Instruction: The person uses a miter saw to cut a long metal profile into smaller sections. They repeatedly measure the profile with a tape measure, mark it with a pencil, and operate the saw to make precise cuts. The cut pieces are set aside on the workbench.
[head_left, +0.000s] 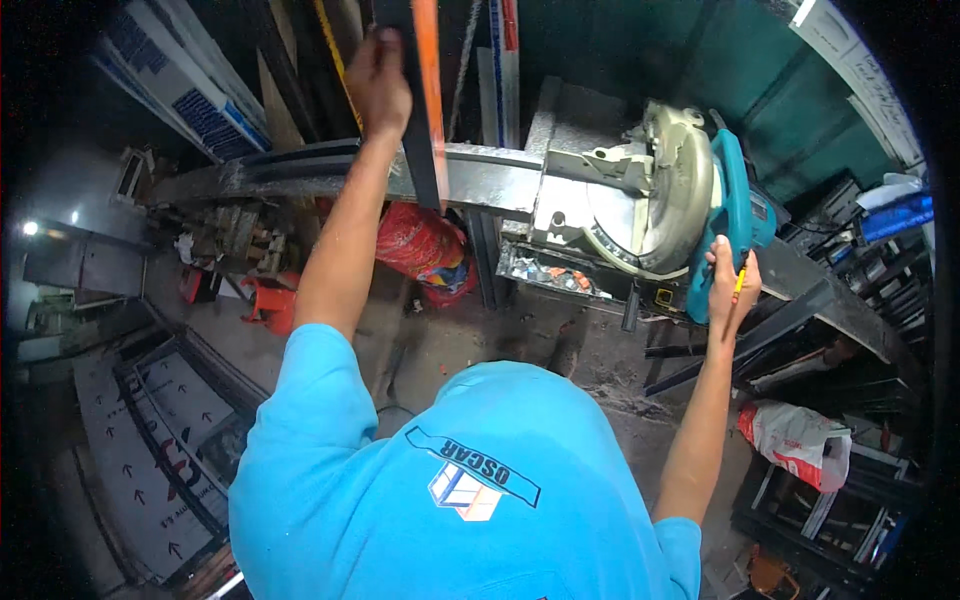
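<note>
My left hand [380, 88] is raised at the top, its fingers closed at the edge of a long dark metal profile [410, 110] with an orange strip along it. The profile stands steeply, and its lower end reaches in front of the long metal bench rail [490, 183]. My right hand [732, 280] is wrapped round the teal handle of the miter saw [685, 195]. A yellow pencil [740, 280] sticks out from between that hand's fingers. The saw stands on the right end of the bench, its pale guard over the base; its blade is hidden.
Several long profiles [200, 110] lean against the wall behind the bench. Beneath it stand a red sack [425, 250] and a tray of offcuts [560, 275]. Dark bars [770, 340] jut out at the right, near a white and red bag [800, 440]. Framed panels [150, 450] lie at the left.
</note>
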